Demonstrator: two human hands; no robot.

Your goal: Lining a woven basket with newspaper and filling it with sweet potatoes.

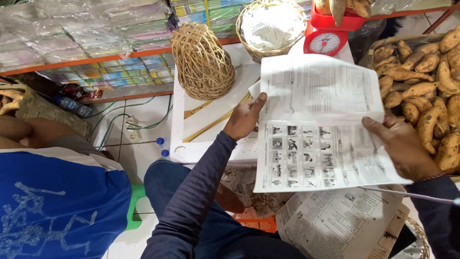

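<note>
A printed sheet of newspaper [316, 129] is spread open in front of me, with a crease across its middle. My left hand [245, 117] grips its left edge, thumb on top. At the sheet's right edge my right hand [400, 146] holds it, fingers lying over the paper. More newspaper sheets [335, 223] lie below, over my lap. Both arms wear dark blue sleeves.
A white table [201, 144] carries an upturned woven basket [202, 60] and bamboo strips [215, 122]. A paper-lined basket [271, 29] and a red scale [330, 33] stand behind. Sweet potatoes [426, 91] fill a basket at right. A person in blue [57, 201] sits at left.
</note>
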